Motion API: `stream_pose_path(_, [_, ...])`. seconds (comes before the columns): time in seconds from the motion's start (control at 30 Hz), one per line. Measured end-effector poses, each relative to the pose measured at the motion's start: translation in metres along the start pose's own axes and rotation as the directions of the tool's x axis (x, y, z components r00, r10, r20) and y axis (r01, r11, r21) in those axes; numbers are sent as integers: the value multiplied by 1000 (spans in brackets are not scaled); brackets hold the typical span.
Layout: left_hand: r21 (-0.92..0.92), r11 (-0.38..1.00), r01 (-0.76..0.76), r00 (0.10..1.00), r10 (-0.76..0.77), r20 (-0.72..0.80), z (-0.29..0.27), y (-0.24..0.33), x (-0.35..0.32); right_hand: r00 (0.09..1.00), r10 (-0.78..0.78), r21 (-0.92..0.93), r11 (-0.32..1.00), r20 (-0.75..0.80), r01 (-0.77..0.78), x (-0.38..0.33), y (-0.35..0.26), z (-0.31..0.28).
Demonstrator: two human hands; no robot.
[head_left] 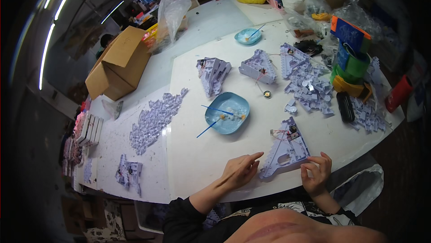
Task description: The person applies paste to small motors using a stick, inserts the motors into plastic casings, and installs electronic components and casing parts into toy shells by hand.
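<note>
A triangular lavender plastic housing (pixel 286 157) lies on the white table in front of me, with thin red wires and a small dark round component (pixel 292 129) near its far end. To its left, my left hand (pixel 242 169) hovers with the index finger stretched out and the others loosely bent, holding nothing. Beside the right corner of the housing is my right hand (pixel 317 174), its fingers curved and apart; whether a fingertip touches the edge is hard to tell. Beyond my left hand sits a light blue dish (pixel 220 126) of whitish paste, with blue sticks (pixel 207 128) in it.
Similar housings (pixel 213 75) stand farther back, and one (pixel 128 174) lies far left. Small lavender pieces form heaps at left (pixel 155 122) and right (pixel 310 88). Tape rolls (pixel 352 70), a black case (pixel 345 107), a second dish (pixel 248 36) and a cardboard box (pixel 120 65) are around.
</note>
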State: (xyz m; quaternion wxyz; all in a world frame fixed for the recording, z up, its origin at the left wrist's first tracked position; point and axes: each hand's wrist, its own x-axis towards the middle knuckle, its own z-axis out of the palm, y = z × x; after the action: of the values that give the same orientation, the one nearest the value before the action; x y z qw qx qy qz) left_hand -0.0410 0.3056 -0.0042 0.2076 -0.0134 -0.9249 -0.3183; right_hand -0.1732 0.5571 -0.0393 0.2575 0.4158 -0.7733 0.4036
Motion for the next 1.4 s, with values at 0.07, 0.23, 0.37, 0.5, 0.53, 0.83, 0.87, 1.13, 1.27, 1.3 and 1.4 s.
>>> stream_pose_path(0.07, [1, 1000, -2, 1000, 2, 1, 0, 0, 0, 1000, -1, -6, 1000, -5, 1, 2, -1, -1])
stream_pose_path(0.23, [-24, 1000, -4, 1000, 3, -26, 4, 0, -1, 1000, -6, -14, 1000, 0, 6, 3, 0, -2])
stream_pose_path(0.37, [-9, 1000, 9, 1000, -10, -14, 5, 0, 0, 1000, -9, -14, 1000, -5, 9, 3, 2, -3])
stream_pose_path(0.5, [-23, 999, 40, 999, -40, -14, 3, 0, -1, 1000, -30, -21, 999, -1, 30, 3, 5, 1])
stream_pose_path(0.53, [-23, 999, 50, 998, -50, -39, 3, 0, -1, 998, -54, -13, 998, 9, 54, 4, 5, 1])
stream_pose_path(0.83, [-45, 998, -49, 994, 44, -101, 2, -2, -3, 998, -33, -84, 996, 46, 37, -2, 1, 2])
stream_pose_path(0.87, [-38, 998, -44, 995, 40, -92, 3, -2, -5, 998, -25, -82, 996, 54, 30, -2, -1, 2])
stream_pose_path(1.13, [-50, 996, -67, 996, 65, -54, 5, 0, -6, 999, -3, -83, 997, 48, 7, -4, 1, 3])
stream_pose_path(1.27, [-49, 997, -65, 997, 63, -50, 2, 2, -9, 999, -20, -95, 995, 36, 23, 0, -3, 4])
stream_pose_path(1.3, [-55, 996, -65, 997, 63, -44, 3, 0, -6, 999, -22, -102, 995, 33, 25, 0, -1, 5])
stream_pose_path(1.4, [-43, 996, -77, 996, 75, -39, 5, -3, -2, 999, -21, -116, 993, 28, 24, 0, 0, 5])
